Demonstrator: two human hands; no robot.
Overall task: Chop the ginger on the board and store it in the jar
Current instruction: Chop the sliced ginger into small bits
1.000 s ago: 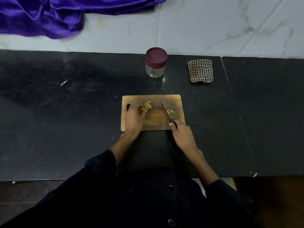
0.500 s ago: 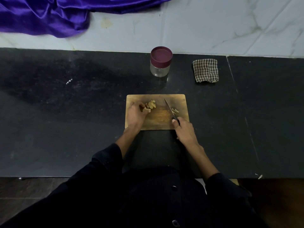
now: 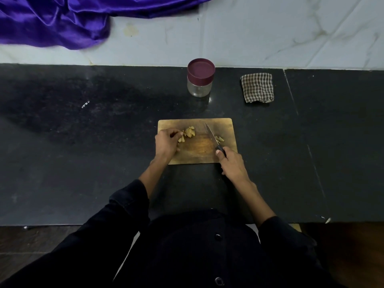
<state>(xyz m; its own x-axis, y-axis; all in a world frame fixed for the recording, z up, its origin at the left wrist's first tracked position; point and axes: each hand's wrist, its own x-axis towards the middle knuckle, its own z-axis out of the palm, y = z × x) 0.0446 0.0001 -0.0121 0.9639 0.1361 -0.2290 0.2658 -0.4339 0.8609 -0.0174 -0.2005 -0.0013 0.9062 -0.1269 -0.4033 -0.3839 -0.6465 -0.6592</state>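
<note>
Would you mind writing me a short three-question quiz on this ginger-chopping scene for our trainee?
1. True or false: the jar behind the cutting board has its maroon lid on.
2. Which hand grips the knife? A) left B) right C) neither
3. Fill in: the checked cloth lies to the ___ of the jar, seen from the person's side.

Key
1. True; the lid sits on top of the clear jar.
2. B; the right hand holds the knife's dark handle, while the left hand pinches a piece at the larger ginger pile. A few cut bits lie right of the blade.
3. Right.
</note>
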